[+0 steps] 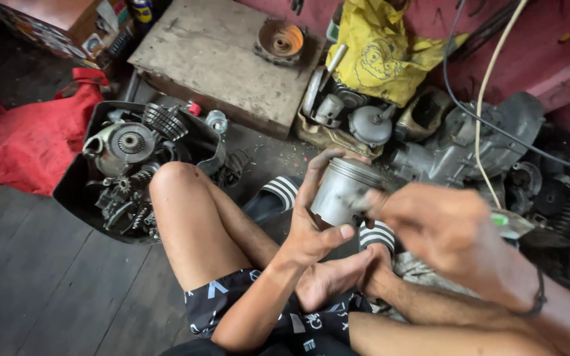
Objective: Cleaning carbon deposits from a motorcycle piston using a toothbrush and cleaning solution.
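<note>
My left hand [311, 224] grips a grey metal piston [341, 191], fingers wrapped round its side and thumb under its lower edge. My right hand [446, 231] is blurred, its fingertips pinched against the piston's right side on something small that I cannot make out. Both hands hover above my crossed bare legs [196, 224]. I sit on a dark plank floor in black patterned shorts [305, 326].
A black tub [74, 184] of gears and engine parts stands left of my knee, a red bag [31, 142] beyond it. Engine casings [463, 148], a yellow bag [380, 56], a wooden board [219, 56] with a rusty part [280, 41], and cables [479, 99] lie ahead.
</note>
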